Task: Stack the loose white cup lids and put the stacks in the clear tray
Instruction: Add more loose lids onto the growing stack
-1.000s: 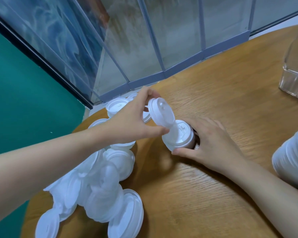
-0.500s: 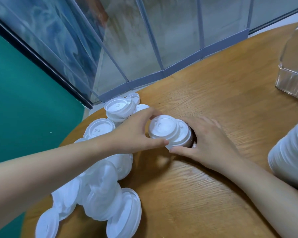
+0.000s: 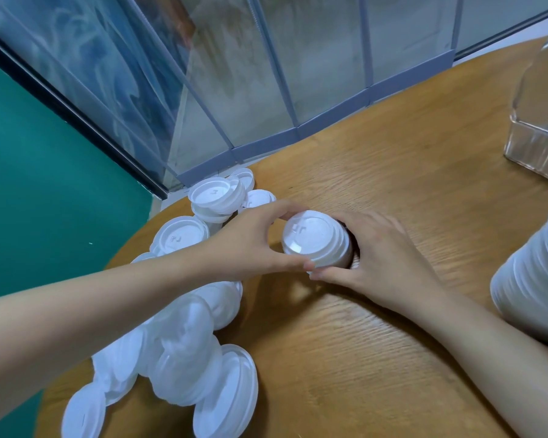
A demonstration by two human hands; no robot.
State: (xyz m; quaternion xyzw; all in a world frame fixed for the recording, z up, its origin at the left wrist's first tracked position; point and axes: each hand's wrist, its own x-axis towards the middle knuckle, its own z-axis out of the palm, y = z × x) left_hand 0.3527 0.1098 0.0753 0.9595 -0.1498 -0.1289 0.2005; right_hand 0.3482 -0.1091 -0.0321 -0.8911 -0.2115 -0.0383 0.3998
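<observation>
**Lid stack held between both hands**

Head view: left hand (image 3: pixel 247 245) and right hand (image 3: pixel 383 257) curl round a short stack of white lids (image 3: pixel 315 240) standing on the wooden table (image 3: pixel 377 358); thumbs meet at its near side; loose lids (image 3: pixel 184 339) lie under the left forearm; clear tray (image 3: pixel 538 150) sits well beyond the right hand.

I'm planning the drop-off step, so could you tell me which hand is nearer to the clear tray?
Right. The right hand holds the small lid stack on its tray-facing side; the left hand holds the stack's opposite side, farther from the clear tray.
</observation>
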